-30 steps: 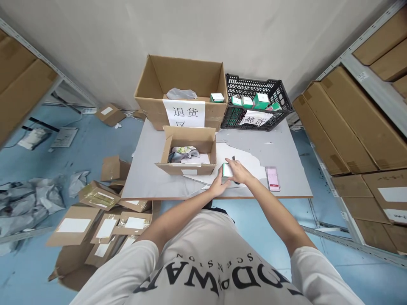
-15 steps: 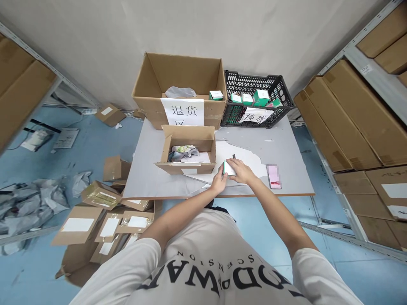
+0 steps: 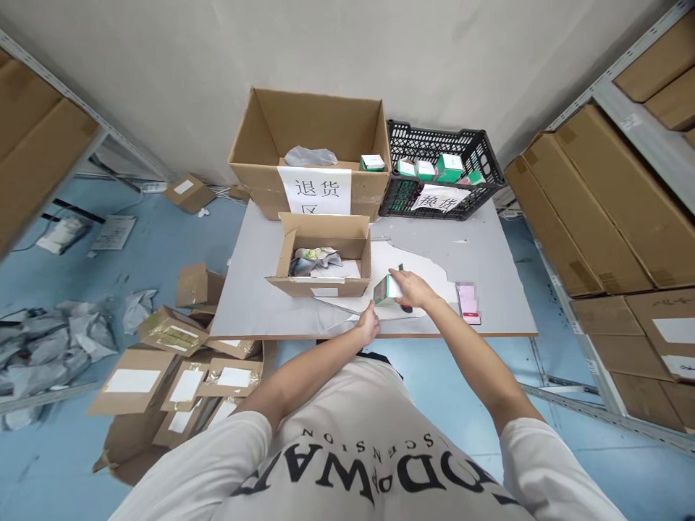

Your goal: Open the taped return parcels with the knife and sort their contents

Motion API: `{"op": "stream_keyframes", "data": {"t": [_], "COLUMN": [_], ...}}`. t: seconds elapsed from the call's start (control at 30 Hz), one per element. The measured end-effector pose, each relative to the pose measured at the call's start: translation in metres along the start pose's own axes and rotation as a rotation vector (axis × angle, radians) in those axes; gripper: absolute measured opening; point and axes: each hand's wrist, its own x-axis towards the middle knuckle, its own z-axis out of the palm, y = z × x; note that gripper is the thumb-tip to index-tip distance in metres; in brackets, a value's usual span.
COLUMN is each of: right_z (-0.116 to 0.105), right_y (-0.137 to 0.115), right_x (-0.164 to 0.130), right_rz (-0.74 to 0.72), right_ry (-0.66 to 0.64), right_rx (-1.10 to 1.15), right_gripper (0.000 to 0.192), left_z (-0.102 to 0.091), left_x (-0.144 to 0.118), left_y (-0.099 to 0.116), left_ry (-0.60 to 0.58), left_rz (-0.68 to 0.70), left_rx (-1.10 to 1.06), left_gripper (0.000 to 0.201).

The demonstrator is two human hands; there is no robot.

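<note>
A small white-and-green box (image 3: 386, 289) is between my hands, tilted so that its green-edged printed side faces left. My right hand (image 3: 411, 289) grips its right side from above. The fingers of my left hand (image 3: 369, 323) are closed at its lower left corner. Partly covered by my right hand, a red-and-black tool (image 3: 406, 309) lies on a white sheet (image 3: 428, 269); its dark end sticks out above the fingers. Left of my hands stands an open cardboard box (image 3: 326, 288) with crumpled grey plastic and a white item inside.
Behind stand a large labelled carton (image 3: 255, 189) and a black plastic crate (image 3: 482, 174) holding several green-and-white boxes. A phone (image 3: 468, 302) lies at the table's right. Opened cartons (image 3: 132, 381) pile on the floor at left; shelves with cartons (image 3: 624, 195) flank the right.
The small box has turned, so its printed side now shows. My left hand has moved down and left to its lower corner. More of the red-and-black tool is visible.
</note>
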Motion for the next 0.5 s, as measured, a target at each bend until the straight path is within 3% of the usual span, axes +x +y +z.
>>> {"op": "stream_keyframes", "data": {"t": [0.1,0.2,0.27,0.37,0.5], "right_z": [-0.011,-0.023,-0.024,-0.011,0.029], "right_y": [0.017,0.029,0.028,0.011,-0.023], "right_x": [-0.020,-0.059,-0.089,-0.121,-0.125], "right_rz": [0.026,0.144,0.273,0.433,0.482], "right_ry": [0.153,0.410,0.584,0.837,1.127], "right_rx": [0.136,0.297,0.405,0.500,0.599], "right_gripper": [0.077,0.071,0.071,0.071,0.073], "left_z": [0.006,0.027,0.048,0.079,0.096], "left_x": [-0.003,-0.004,-0.005,-0.010,-0.019], "left_y": [0.003,0.019,0.037,0.064,0.087], "left_ry": [-0.085,-0.246,-0.343,-0.411,-0.372], "left_rz": [-0.164,-0.289,-0.248,-0.072,0.048], "left_rx": [-0.144,-0.309,-0.349,-0.365,-0.313], "left_gripper": [0.085,0.089,0.086,0.071,0.056]}}
